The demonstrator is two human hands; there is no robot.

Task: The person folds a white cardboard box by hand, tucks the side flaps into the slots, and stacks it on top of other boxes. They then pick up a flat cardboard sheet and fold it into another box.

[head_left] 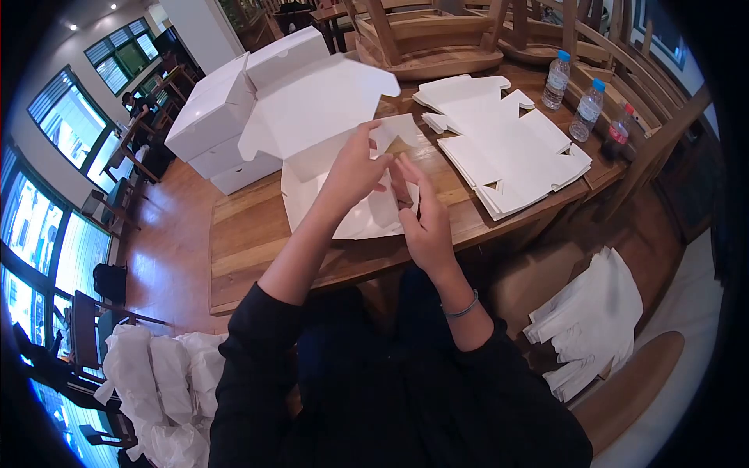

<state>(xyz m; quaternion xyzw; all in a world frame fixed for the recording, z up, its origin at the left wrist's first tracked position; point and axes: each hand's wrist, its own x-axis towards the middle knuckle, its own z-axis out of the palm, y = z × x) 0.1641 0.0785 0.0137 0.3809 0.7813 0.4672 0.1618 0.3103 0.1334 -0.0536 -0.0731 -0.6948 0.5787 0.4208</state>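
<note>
A partly folded white cardboard box [308,183] sits on the wooden table in front of me, its large lid panel [312,105] raised at the back. My left hand [360,170] reaches over the box's right part, fingers bent around its side flap. Close beside it, my right hand [426,222] grips the same side from outside, with thumb and fingers curled at the cardboard edge. The fingertips of both hands nearly meet, and part of the flap between them is hidden.
Finished white boxes [214,117] are stacked at the back left. Flat box blanks [507,148] lie piled to the right, with water bottles [587,111] and a dark drink bottle [616,134] beyond. White plastic-wrapped bundles [160,374] and more white sheets [597,312] flank me.
</note>
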